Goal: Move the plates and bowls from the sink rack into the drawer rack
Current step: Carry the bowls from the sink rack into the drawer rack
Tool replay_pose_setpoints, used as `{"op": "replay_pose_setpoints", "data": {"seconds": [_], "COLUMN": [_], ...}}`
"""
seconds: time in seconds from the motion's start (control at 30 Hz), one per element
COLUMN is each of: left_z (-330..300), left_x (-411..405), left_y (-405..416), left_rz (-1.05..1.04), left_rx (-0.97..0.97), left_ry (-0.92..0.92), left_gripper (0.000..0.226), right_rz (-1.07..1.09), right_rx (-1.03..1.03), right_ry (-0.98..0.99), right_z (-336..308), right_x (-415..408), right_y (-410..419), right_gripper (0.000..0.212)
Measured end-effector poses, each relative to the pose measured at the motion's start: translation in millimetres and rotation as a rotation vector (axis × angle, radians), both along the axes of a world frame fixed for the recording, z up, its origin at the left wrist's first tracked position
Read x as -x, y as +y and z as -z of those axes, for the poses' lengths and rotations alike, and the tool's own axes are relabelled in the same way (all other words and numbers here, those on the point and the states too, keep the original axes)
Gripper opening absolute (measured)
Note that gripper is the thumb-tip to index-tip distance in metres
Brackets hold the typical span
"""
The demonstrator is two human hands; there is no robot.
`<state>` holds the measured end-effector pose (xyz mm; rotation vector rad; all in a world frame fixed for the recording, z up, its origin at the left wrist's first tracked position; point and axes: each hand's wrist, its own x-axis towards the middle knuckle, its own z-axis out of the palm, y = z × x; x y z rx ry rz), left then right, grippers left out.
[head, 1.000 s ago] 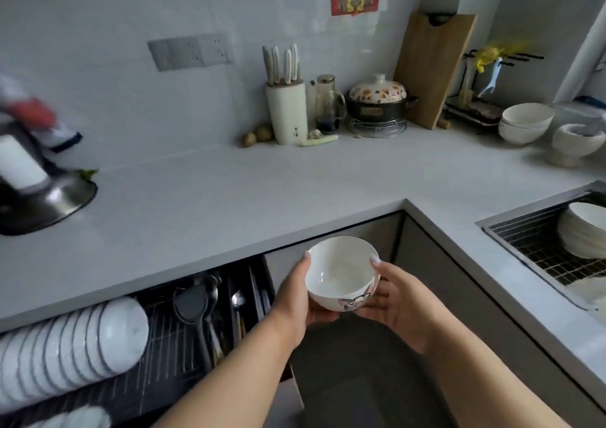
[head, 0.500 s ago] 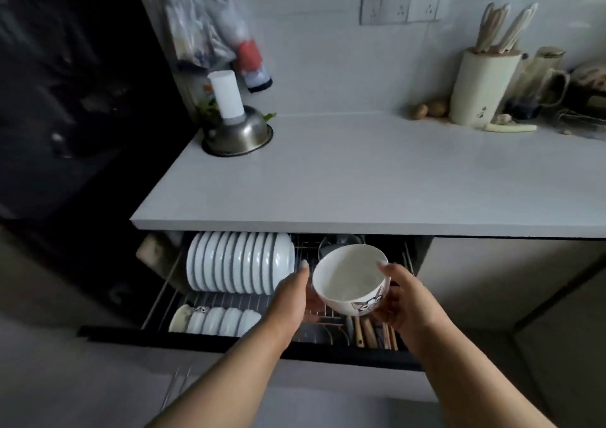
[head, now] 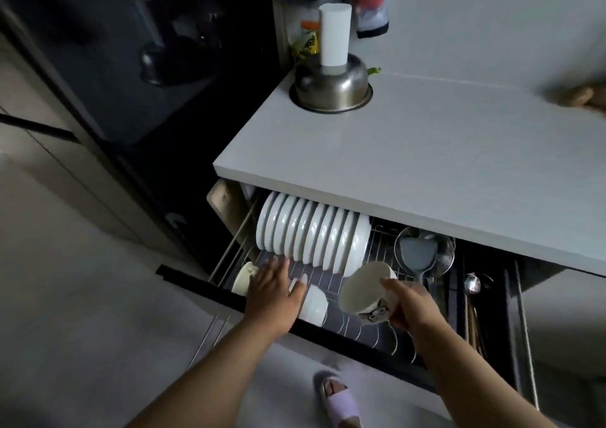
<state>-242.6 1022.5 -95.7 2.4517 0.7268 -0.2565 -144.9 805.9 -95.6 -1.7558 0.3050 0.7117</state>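
My right hand (head: 408,308) grips a white bowl (head: 364,291) with a small cat print, tilted on its side above the open drawer rack (head: 360,326). My left hand (head: 273,291) lies with straight fingers on the row of small white bowls (head: 314,304) standing on edge in the front of the rack. Behind them a row of several white plates (head: 311,239) stands upright in the wire slots. Part of the bowl row is hidden under my left hand.
A ladle and wire strainer (head: 423,252) and spoons (head: 472,285) lie in the drawer's right section. The white counter (head: 410,165) overhangs the drawer's back. An upturned steel bowl (head: 333,88) with a white cup on it sits at the counter's corner. My slippered foot (head: 337,401) is on the floor below.
My view swung left and down over the drawer. My left hand let go of the bowl and went down onto the small bowls. My right hand alone carries the bowl, lower over the rack.
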Motion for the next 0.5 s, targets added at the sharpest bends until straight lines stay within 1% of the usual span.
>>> {"op": "replay_pose_setpoints", "data": {"seconds": [0.07,0.2,0.27,0.4,0.5], "left_z": [7.6,26.6,34.6,46.1,50.2], "left_x": [-2.5,-12.4,-17.5,-25.7,-27.1], "left_y": [4.1,11.5,13.5,17.9,18.9], "left_rz": [0.050,0.096,0.113,0.093,0.079], "left_rx": [-0.079,-0.182,-0.235,-0.271,-0.266], "left_ry": [0.057,0.120,0.156,0.202,0.191], "left_gripper": [0.065,0.069,0.069,0.072,0.073], "right_rz": [-0.036,-0.088,-0.133,-0.238,-0.296], "right_rx": [0.050,0.148,0.226,0.360,0.426], "right_ry": [0.030,0.109,0.119,0.152,0.158], "right_z": [23.5,61.4,77.7,104.8,119.3], "right_x": [-10.9,-27.6,-32.8,-38.1,-36.7], "right_y": [8.4,23.8,29.3,38.6,46.4], "right_gripper": [0.039,0.047,0.050,0.058,0.063]}}
